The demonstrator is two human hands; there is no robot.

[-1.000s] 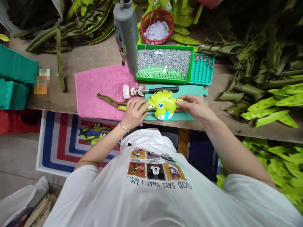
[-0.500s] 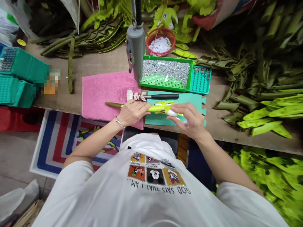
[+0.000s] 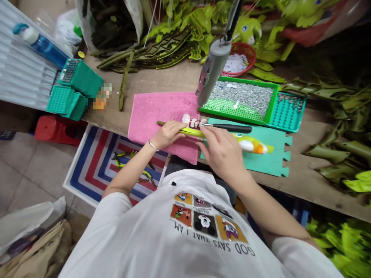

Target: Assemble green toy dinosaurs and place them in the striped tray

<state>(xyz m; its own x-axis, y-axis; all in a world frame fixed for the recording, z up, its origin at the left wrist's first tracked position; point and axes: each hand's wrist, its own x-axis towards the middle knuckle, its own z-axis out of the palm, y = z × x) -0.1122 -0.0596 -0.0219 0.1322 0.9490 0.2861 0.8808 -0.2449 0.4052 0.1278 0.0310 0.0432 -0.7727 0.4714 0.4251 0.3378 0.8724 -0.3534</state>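
A yellow-green plastic dinosaur toy (image 3: 249, 145) lies on its side across a teal foam mat (image 3: 269, 158) and a pink towel (image 3: 158, 112), its thin tail reaching left. My left hand (image 3: 168, 133) is closed on the tail part over the towel. My right hand (image 3: 222, 148) rests on the toy's middle, fingers curled over it. A black-handled tool (image 3: 228, 127) with white wrapping lies just behind the toy. A grey powered screwdriver (image 3: 210, 73) hangs above the towel's right edge.
A green tray of screws (image 3: 261, 116) and a teal peg tray (image 3: 288, 112) sit behind the mat. Green plastic parts pile up at the back and right (image 3: 342, 150). Teal boxes (image 3: 77, 87) stand left. A striped tray (image 3: 95, 162) holding toys lies on the floor.
The view has swung left and tilted. The toy has been turned from upright onto its side, and my right hand has moved from its right end to its middle.
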